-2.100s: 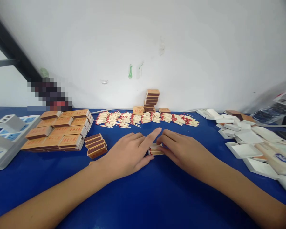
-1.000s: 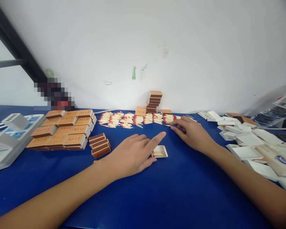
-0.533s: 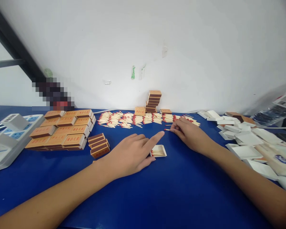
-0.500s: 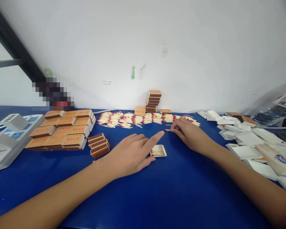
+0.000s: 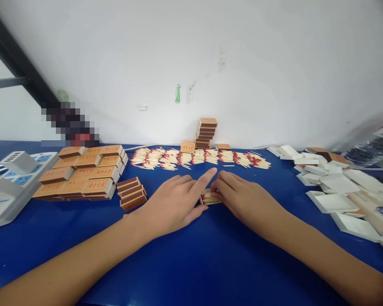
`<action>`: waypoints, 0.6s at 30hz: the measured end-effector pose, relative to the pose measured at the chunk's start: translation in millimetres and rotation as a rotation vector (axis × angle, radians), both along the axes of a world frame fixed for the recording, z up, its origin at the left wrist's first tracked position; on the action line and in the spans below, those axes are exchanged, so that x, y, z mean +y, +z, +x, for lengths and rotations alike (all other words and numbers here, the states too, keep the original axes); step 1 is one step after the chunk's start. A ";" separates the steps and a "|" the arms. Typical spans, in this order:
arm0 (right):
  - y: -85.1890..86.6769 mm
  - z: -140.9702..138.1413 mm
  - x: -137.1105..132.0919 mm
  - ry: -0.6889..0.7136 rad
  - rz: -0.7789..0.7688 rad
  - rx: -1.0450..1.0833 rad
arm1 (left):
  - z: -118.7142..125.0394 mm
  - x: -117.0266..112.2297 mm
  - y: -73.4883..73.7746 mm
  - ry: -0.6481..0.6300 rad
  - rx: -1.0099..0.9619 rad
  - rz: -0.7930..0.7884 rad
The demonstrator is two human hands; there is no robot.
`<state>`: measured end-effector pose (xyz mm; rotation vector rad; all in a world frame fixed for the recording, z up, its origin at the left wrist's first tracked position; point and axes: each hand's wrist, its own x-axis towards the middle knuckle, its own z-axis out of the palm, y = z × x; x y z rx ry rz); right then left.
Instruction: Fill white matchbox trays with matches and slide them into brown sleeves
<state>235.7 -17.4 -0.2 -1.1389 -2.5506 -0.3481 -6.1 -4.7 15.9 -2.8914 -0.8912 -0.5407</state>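
Observation:
A small white matchbox tray (image 5: pixel 201 199) with red-headed matches (image 5: pixel 210 198) in it lies on the blue table. My left hand (image 5: pixel 175 199) rests at the tray's left end, index finger stretched out above it and thumb apart at the near corner; the curled fingers behind are partly hidden. Over the tray's right part, my right hand (image 5: pixel 242 195) has its fingertips pinched together among the matches; the match carried in them is hidden by the fingers. Beyond both hands, loose matches (image 5: pixel 207 157) lie in a row of piles, and a single match (image 5: pixel 229 165) lies in front.
Filled-looking matchboxes (image 5: pixel 83 174) are stacked at left, with a few more (image 5: pixel 132 195) beside my left wrist. A leaning matchbox tower (image 5: pixel 207 134) stands against the wall. White trays (image 5: pixel 335 199) heap at right, near a tissue pack (image 5: pixel 370 210). A power strip (image 5: pixel 22 182) lies far left.
My right hand has moved left and nearer, bringing a match from in front of the piles to the tray. My left hand has stayed at the tray.

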 end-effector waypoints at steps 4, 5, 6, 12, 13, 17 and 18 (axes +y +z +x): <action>2.5 -0.8 2.0 0.049 -0.155 0.135 | -1.0 -0.1 -1.7 -0.008 -0.002 -0.015; 3.2 2.7 5.7 0.048 -0.207 0.199 | -1.4 -0.1 -2.0 -0.006 0.000 -0.020; 3.3 8.1 11.0 0.032 -0.237 0.261 | -1.7 -0.2 -2.0 -0.002 0.003 -0.024; -12.3 60.6 58.6 -0.215 -0.112 0.327 | -1.4 -0.8 0.4 -0.004 0.011 -0.020; -15.5 67.3 64.4 -0.231 -0.114 0.311 | -1.2 -1.0 0.9 -0.005 0.019 -0.014; -21.2 76.5 72.6 -0.235 -0.130 0.295 | -1.5 -1.4 1.7 -0.006 0.039 0.003; -21.2 75.5 72.0 -0.232 -0.128 0.299 | -1.8 -1.5 1.7 -0.003 0.037 0.004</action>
